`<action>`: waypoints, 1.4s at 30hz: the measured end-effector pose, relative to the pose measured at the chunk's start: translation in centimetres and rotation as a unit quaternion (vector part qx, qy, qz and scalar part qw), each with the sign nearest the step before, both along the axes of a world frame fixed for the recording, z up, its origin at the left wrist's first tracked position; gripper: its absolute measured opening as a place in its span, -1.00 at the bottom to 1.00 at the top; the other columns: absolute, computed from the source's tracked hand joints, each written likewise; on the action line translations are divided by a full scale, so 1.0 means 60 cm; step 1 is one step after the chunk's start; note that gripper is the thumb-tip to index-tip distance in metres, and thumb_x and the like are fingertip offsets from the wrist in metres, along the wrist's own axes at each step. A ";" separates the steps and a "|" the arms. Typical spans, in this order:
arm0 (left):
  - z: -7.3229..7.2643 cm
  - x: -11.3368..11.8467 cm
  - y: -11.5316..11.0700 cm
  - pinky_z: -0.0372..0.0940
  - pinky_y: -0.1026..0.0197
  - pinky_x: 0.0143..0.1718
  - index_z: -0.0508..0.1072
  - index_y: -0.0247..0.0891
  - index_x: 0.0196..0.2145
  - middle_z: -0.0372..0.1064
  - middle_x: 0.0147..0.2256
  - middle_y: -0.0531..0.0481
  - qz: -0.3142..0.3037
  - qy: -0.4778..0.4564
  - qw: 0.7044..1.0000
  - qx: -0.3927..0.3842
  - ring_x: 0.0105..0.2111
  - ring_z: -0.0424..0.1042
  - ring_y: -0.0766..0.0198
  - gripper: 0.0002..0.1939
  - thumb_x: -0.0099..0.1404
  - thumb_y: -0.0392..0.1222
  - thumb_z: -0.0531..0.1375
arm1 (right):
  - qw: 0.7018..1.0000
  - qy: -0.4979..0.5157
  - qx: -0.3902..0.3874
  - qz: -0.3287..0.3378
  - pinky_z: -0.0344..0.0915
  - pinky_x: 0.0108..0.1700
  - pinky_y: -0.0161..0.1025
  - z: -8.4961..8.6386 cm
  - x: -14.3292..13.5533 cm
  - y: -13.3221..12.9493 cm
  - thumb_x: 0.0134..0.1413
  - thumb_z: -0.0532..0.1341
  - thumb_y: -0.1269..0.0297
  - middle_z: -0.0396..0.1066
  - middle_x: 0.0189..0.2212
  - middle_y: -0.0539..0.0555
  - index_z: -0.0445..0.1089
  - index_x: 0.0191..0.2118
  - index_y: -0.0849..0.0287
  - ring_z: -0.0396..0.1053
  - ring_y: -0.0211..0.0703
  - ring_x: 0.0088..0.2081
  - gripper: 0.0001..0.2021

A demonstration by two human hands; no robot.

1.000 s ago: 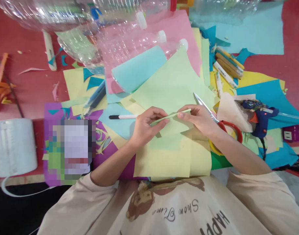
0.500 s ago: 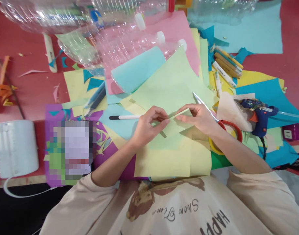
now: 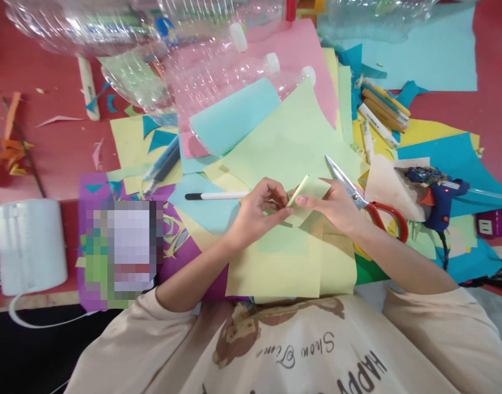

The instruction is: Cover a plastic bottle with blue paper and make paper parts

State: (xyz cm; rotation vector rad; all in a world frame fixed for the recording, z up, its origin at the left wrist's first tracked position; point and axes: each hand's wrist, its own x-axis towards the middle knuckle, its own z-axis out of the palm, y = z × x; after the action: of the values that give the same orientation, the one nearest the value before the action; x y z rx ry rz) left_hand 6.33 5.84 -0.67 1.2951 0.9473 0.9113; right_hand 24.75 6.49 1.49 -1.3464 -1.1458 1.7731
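Note:
A small piece of pale green paper, with a folded or rolled edge, is held up between my two hands. My left hand pinches its left end between thumb and fingers. With the thumb on top, my right hand grips the other side; the fingers behind the paper are partly hidden. Beneath my hands lie pale yellow sheets and a large light green sheet. Red-handled scissors rest beside my right wrist, blades partly spread. A white pen with a black cap lies left of my left hand.
Clear plastic bottles lie across the back. At right are a blue glue gun and several markers. A white case and a blurred-out phone-like object sit at left among paper scraps.
The paper piece has been turned, so its folded edge now slants upward. My left hand has shifted slightly right, and my right thumb now presses on the paper's face.

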 end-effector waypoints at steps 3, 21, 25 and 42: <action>-0.006 0.000 -0.003 0.35 0.39 -0.41 0.23 -0.21 -0.31 0.25 -0.41 0.13 -0.020 0.008 0.999 0.027 -0.46 0.35 0.47 -0.71 0.17 -0.18 0.31 | 0.999 -0.049 0.008 0.004 0.25 -0.43 -0.30 0.008 -0.002 0.000 -0.13 0.40 0.08 0.40 -0.51 0.00 0.45 -0.46 0.20 0.29 -0.27 -0.46 -0.73; -0.020 -0.027 0.013 0.23 -0.17 0.14 -0.41 -0.20 0.37 0.08 0.24 -0.42 -0.101 0.228 0.889 0.384 0.22 0.18 -0.13 0.20 0.09 0.22 0.30 | 0.994 0.000 -0.033 0.106 0.25 -0.33 -0.28 0.000 -0.001 0.005 -0.01 0.30 0.00 0.42 -0.45 0.00 0.47 -0.33 0.20 0.34 -0.24 -0.38 -0.68; -0.021 -0.030 0.015 0.22 -0.15 0.15 -0.38 -0.17 0.37 0.09 0.25 -0.38 -0.076 0.239 0.889 0.382 0.23 0.17 -0.12 0.22 0.05 0.25 0.32 | 0.990 -0.056 0.010 0.130 0.04 -0.50 -0.31 0.004 -0.001 0.006 0.03 0.23 -0.11 0.11 -0.64 -0.10 0.27 -0.56 0.17 0.10 -0.35 -0.55 -0.57; -0.017 -0.030 0.018 0.18 -0.07 0.14 -0.21 -0.22 0.37 0.15 0.22 -0.41 -0.079 0.315 0.836 0.443 0.21 0.21 -0.14 0.04 0.16 0.25 0.23 | 0.987 -0.128 0.047 0.086 -0.17 -0.56 -0.29 0.003 0.000 0.002 0.02 0.24 -0.10 -0.15 -0.65 -0.13 -0.01 -0.63 0.12 -0.13 -0.39 -0.59 -0.48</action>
State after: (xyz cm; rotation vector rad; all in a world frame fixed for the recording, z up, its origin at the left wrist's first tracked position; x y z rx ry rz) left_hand 4.51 6.93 -1.69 2.5477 0.8960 0.8199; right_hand 24.74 6.64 1.67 -1.4873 -1.5065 1.6726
